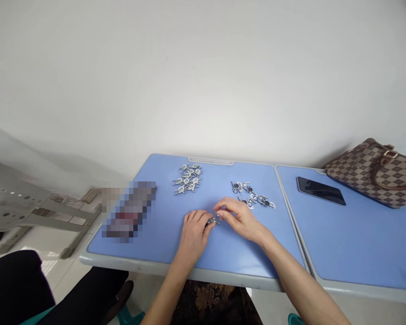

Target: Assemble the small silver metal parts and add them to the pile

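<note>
Nearest, over the light-blue, grey-rimmed bench (250,262), the left hand (195,229) is closed on a small silver metal piece (212,221), steadying it low over the surface between both hands. The right hand (239,217) pinches a slim tool with a purplish handle (223,207), its thin tip at the piece. Beyond the right hand lies a loose group of silver metal parts with black discs (250,189); farther left, a cluster of silver looped metal parts (187,181). Behind stands a plain white wall (203,90).
</note>
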Tool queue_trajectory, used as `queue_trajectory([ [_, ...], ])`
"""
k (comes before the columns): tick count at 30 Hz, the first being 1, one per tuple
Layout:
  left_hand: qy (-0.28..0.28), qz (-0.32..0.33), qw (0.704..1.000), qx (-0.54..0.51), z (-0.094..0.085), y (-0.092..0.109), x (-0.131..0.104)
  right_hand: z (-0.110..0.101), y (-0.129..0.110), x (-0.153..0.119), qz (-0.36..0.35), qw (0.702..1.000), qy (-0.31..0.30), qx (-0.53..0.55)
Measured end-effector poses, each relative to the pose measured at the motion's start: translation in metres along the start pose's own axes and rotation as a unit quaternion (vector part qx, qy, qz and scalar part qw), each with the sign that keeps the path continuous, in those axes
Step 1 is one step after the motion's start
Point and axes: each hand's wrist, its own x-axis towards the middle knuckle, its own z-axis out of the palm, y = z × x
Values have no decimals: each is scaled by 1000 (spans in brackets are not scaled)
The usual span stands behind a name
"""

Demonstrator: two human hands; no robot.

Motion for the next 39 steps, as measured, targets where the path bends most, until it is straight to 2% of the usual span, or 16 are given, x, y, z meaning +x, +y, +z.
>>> queue_trajectory([
  [12, -4, -3, 1000, -9, -1, 1, 0, 0, -2, 2, -6, 1000, 4, -24],
  [20, -2, -3, 1000, -2, 0, 1, 0, 4, 4, 2, 68, 997, 40, 7],
  [25, -6, -4, 1000, 3, -1, 1, 0, 5, 2, 3, 45, 998, 43, -17],
  [32, 4, -11, 1000, -7, 0, 1, -1, 11, 7, 2, -43, 995, 57, -74],
  [39, 2, -20, 999, -28, -1, 3, 0, 5, -2, 1, -75, 990, 0, -119],
])
